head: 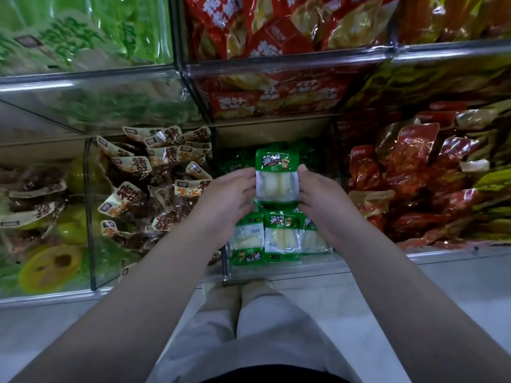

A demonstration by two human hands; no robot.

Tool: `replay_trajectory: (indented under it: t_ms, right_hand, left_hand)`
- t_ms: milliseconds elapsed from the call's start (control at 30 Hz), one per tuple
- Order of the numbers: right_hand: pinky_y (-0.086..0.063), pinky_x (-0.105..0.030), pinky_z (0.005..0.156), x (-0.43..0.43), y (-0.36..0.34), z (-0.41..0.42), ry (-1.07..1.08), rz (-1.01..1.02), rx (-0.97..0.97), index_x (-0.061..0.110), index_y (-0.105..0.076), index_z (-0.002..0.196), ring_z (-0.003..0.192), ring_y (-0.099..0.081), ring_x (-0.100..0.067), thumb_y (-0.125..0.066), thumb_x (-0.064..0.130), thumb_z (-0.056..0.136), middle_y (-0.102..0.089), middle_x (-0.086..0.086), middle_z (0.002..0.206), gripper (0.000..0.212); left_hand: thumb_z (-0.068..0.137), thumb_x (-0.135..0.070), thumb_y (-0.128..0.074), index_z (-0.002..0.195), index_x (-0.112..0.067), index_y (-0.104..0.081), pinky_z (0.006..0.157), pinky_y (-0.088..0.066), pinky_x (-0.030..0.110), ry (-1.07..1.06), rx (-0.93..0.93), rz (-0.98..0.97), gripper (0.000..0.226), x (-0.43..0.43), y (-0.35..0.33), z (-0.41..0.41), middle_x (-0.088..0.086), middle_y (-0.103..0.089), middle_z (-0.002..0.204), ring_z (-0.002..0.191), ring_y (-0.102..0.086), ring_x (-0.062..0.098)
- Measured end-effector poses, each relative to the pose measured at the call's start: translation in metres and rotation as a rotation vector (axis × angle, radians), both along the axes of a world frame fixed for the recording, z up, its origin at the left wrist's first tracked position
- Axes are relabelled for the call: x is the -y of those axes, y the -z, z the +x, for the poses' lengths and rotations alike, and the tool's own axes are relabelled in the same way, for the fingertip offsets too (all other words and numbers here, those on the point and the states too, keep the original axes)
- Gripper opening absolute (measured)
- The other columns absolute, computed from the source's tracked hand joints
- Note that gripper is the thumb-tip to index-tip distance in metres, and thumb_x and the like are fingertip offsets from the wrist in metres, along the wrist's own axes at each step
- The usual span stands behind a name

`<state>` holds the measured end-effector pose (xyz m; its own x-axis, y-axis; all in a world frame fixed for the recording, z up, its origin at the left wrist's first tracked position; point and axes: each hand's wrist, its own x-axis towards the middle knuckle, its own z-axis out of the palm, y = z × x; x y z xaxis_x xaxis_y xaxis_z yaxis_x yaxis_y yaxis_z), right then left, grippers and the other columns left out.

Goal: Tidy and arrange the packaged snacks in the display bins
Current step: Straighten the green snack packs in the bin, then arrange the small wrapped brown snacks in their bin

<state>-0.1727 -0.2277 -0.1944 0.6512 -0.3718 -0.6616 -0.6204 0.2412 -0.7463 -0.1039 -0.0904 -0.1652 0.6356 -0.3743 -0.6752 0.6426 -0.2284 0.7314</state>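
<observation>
both hands are holding one green packet [277, 175] over the middle lower bin [226, 261], its green header pointing far and its clear window facing up at the camera. the left hand [229, 194] is gripping the packet's left edge and the right hand [318, 194] is gripping its right edge; the fingers [302, 172] of each hand are closing narrowly on the packet's sides. the packet is hanging just beyond a row of matching green packets [282, 236], which are lying side by side at the near end of the same bin, against its clear front wall. more green packets are showing dimly at the far end, too dark to make out. in the bin to the left, beige and brown packets [154, 175] are lying in a loose heap. in the bin to the right, red packets [414, 175] are piling up. on the upper tier, large green bags [83, 37] are sitting far left and red and yellow bags [276, 29] are sitting in the middle.
</observation>
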Motion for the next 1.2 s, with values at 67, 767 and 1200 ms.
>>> replay_trajectory:
  t_ms: [67,767,1200]
  right_hand:
    - [-0.030,-0.037,0.110,0.000,-0.002,0.002,-0.007,-0.035,0.002,0.027,-0.048,0.140,0.133,-0.044,-0.016,-0.047,0.063,0.089,-0.050,0.007,0.141,0.063]
    - [-0.037,-0.029,0.106,-0.038,-0.039,-0.006,-0.008,0.088,0.358,0.031,-0.049,0.126,0.131,-0.047,-0.010,-0.039,0.059,0.081,-0.048,0.000,0.146,0.054]
    - [-0.035,-0.021,0.104,-0.100,-0.087,0.013,-0.095,0.133,0.473,0.019,-0.037,0.148,0.131,-0.044,-0.002,-0.030,0.062,0.086,-0.044,0.006,0.150,0.076]
  left_hand:
    - [0.101,-0.012,-0.042,0.142,-0.015,-0.043,0.100,-0.039,0.026,0.017,0.014,0.010,0.041,0.002,0.000,-0.002,-0.006,-0.058,0.128,0.112,-0.055,0.007]
    - [0.105,-0.031,-0.022,0.154,-0.019,-0.020,0.108,-0.024,0.027,-0.192,0.081,-0.341,0.050,-0.018,-0.042,-0.029,-0.006,-0.027,0.158,0.145,-0.023,0.009]
    - [0.103,-0.034,-0.027,0.153,-0.019,-0.026,0.107,-0.025,0.028,-0.256,0.198,-0.418,0.053,-0.077,-0.085,-0.022,-0.005,-0.033,0.156,0.143,-0.030,0.009]
